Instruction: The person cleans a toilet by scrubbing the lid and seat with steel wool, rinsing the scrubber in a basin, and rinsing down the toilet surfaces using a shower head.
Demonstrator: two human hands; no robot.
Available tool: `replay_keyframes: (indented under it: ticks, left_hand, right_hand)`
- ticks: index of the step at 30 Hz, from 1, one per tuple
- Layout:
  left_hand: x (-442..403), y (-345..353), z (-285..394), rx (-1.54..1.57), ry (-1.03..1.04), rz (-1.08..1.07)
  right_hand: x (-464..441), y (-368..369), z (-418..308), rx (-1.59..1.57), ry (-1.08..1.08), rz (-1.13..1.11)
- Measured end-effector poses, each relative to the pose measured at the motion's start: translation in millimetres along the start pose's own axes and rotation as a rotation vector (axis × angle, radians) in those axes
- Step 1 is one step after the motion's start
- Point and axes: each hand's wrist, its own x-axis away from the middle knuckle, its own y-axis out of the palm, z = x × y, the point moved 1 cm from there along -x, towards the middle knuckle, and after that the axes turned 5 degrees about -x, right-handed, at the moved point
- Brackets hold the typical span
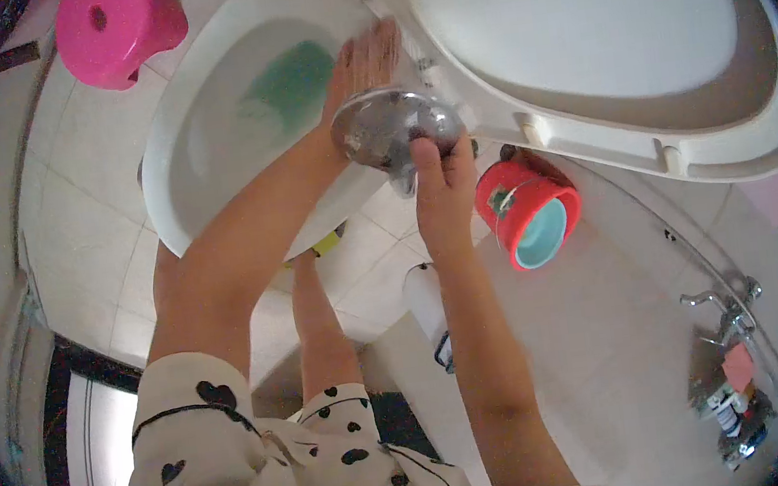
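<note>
My right hand [444, 179] is closed around a shiny metal shower head [386, 128], thumb on its near side. My left hand [364, 68] reaches past the shower head, over the hinge side of a white toilet bowl [173, 162]. Its fingers look stretched out and are blurred by what appear to be streaks of water. Part of the left palm and wrist is hidden behind the shower head. Green liquid [294, 81] lies in the bowl. The raised toilet seat and lid [575, 20] stand to the right of both hands.
A pink stool [116, 34] is at the upper left. On the right are a red bucket [507, 186] with a light blue inside, a shower hose [639, 205] and a wall tap [734, 319]. Small bottles [730, 415] stand below the tap. Pale tiles cover the floor.
</note>
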Motion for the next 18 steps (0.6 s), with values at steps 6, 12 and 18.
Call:
replay_keyframes:
  ticks: [6,12,18]
  left_hand:
    - [-16.3,-6.2,-24.4,0.044,-0.064,-0.048]
    - [12.5,15.8,11.3,0.025,0.229,-0.041]
    - [-28.8,-17.3,-19.6,0.587,-0.169,0.191]
  right_hand:
    - [7.2,-18.6,19.6,0.114,0.004,0.105]
    - [5.6,-11.1,13.4,0.08,0.017,0.097]
    - [-5.5,3.3,-4.7,-0.005,-0.023,0.058]
